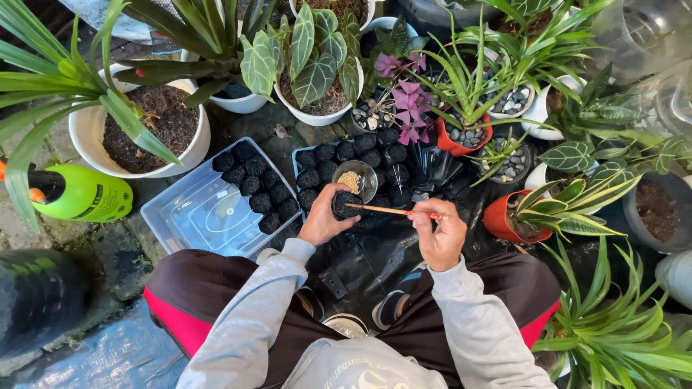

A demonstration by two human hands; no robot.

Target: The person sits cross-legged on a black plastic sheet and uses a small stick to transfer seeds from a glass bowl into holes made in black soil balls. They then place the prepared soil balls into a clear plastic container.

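Outdoors, left hand [322, 220] fingers grasp a small black pot [346, 204]; right hand [441, 236] fingers pinch a stick [393, 211] touching its soil, among potted plants [315, 65]

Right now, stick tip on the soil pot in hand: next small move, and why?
Probably press the stick tip into the soil pot's top. The left hand holds the pot steady, the right hand has the tip on it, and the seed bowl sits just beyond.
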